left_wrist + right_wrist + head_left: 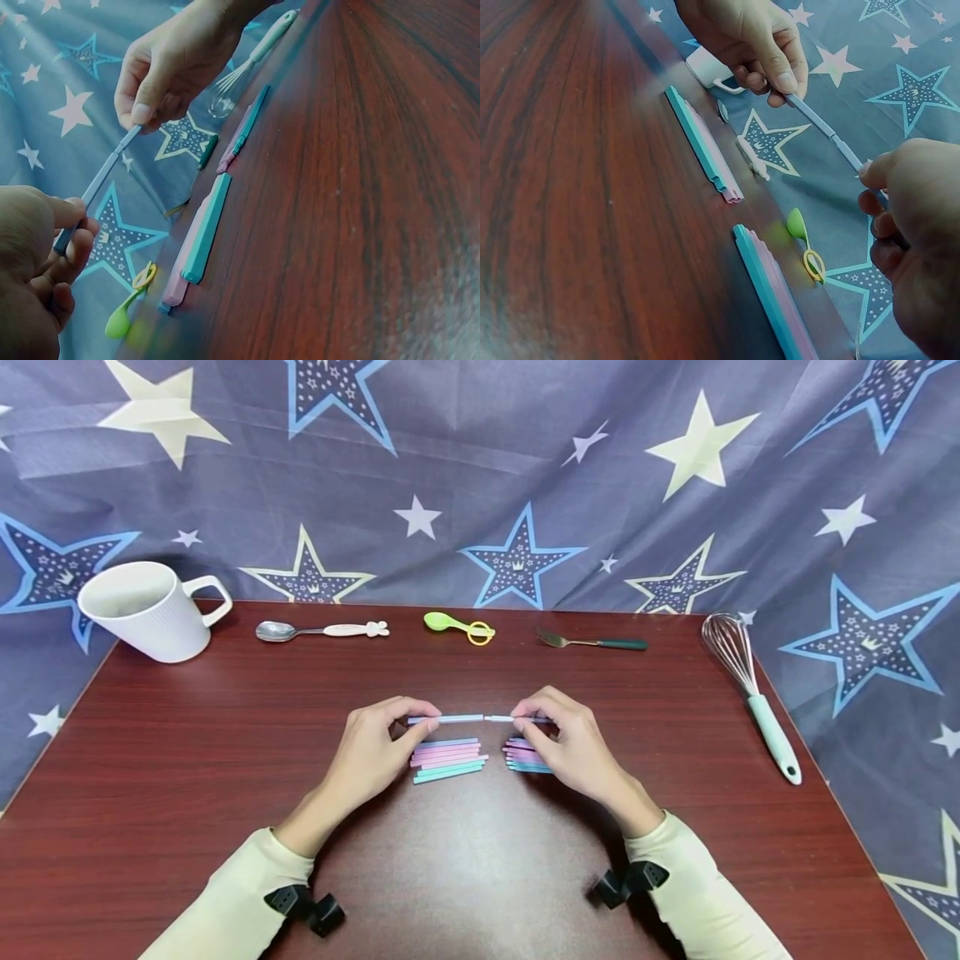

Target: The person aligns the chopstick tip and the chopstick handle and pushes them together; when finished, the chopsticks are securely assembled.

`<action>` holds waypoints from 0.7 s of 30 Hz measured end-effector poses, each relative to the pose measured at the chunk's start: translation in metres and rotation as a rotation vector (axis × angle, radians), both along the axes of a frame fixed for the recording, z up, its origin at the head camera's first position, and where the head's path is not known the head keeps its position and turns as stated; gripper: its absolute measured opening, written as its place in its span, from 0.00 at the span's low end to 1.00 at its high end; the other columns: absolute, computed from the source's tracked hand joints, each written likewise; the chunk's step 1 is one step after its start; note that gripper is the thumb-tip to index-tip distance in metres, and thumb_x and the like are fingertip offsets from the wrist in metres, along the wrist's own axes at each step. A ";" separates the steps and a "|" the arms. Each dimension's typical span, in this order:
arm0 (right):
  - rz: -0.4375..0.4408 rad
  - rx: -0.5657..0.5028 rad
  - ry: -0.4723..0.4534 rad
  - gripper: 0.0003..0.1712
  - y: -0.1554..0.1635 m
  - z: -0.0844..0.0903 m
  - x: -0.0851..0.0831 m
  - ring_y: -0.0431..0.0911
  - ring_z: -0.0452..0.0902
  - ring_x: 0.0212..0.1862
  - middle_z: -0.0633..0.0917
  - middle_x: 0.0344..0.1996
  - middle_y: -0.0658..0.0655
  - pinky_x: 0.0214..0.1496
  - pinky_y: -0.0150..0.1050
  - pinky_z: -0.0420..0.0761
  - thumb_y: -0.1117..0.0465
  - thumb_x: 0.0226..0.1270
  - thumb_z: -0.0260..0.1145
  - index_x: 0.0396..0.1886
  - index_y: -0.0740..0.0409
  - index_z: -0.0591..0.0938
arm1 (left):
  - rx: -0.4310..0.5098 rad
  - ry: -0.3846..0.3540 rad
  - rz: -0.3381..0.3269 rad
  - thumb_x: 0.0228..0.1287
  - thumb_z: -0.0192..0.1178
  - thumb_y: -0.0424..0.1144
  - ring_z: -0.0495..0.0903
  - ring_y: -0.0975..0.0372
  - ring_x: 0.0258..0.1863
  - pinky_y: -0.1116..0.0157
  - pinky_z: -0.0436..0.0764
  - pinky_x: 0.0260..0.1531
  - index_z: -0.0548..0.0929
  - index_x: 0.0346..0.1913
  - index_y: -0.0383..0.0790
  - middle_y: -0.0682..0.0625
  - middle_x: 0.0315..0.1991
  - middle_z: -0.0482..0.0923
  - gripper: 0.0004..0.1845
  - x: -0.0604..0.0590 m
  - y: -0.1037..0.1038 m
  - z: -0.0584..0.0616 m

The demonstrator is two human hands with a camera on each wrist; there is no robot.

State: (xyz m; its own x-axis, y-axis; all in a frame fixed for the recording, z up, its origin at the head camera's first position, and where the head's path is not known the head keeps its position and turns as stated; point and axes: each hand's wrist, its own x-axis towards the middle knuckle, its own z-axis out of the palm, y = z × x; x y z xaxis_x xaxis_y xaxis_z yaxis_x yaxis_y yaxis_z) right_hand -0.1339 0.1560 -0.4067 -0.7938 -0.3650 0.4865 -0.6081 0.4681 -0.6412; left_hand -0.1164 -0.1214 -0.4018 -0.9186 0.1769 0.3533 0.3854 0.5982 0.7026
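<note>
My left hand (378, 745) pinches a thin light-blue stick (461, 718) between thumb and fingertips, raised off the table as the left wrist view shows. A second pale-blue stick (500, 718) is pinched in my right hand (567, 739). The two sticks lie in one line, their inner ends meeting or almost meeting; I cannot tell whether they are joined. Just below the left fingers lies a row of blue, pink and teal sticks (450, 757). A similar group (519, 755) lies beneath my right hand, partly hidden by it.
Along the back of the brown table (465, 877) are a white mug (161, 622), a spoon with a white handle (345, 630), a green and yellow spoon (446, 622) and a green-handled fork (600, 643). A whisk (765, 718) lies at the right edge. Star-patterned cloth (450, 460) hangs behind.
</note>
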 end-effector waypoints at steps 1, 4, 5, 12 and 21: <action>0.003 0.000 0.003 0.05 0.000 0.000 0.000 0.38 0.74 0.34 0.85 0.34 0.48 0.34 0.28 0.71 0.68 0.66 0.72 0.38 0.54 0.87 | 0.002 0.003 -0.002 0.66 0.71 0.37 0.74 0.67 0.24 0.70 0.73 0.28 0.91 0.42 0.49 0.56 0.37 0.89 0.04 0.000 0.000 0.000; 0.006 0.000 0.005 0.05 0.000 -0.001 0.000 0.38 0.74 0.34 0.85 0.34 0.48 0.35 0.28 0.71 0.68 0.66 0.72 0.38 0.54 0.87 | 0.005 0.008 -0.007 0.66 0.71 0.37 0.74 0.68 0.24 0.70 0.73 0.28 0.91 0.41 0.49 0.56 0.37 0.89 0.04 0.000 0.000 -0.001; 0.007 0.000 0.004 0.05 0.000 -0.001 0.000 0.38 0.74 0.35 0.85 0.34 0.48 0.35 0.28 0.71 0.68 0.66 0.72 0.38 0.54 0.87 | 0.004 0.009 -0.010 0.65 0.71 0.37 0.74 0.68 0.24 0.70 0.74 0.28 0.91 0.41 0.49 0.56 0.37 0.89 0.04 0.000 0.000 -0.001; 0.017 0.007 -0.014 0.06 0.000 -0.001 0.003 0.38 0.75 0.36 0.85 0.34 0.48 0.37 0.28 0.72 0.68 0.66 0.73 0.38 0.54 0.87 | -0.006 0.013 -0.019 0.65 0.71 0.37 0.73 0.68 0.24 0.70 0.73 0.28 0.91 0.41 0.50 0.57 0.35 0.88 0.05 0.001 0.000 -0.003; 0.021 0.007 0.006 0.06 -0.002 -0.001 0.002 0.39 0.75 0.36 0.85 0.34 0.48 0.37 0.28 0.72 0.68 0.66 0.73 0.38 0.54 0.87 | 0.008 0.024 -0.023 0.63 0.73 0.37 0.72 0.69 0.23 0.71 0.72 0.26 0.92 0.42 0.48 0.58 0.33 0.88 0.06 0.001 0.001 -0.005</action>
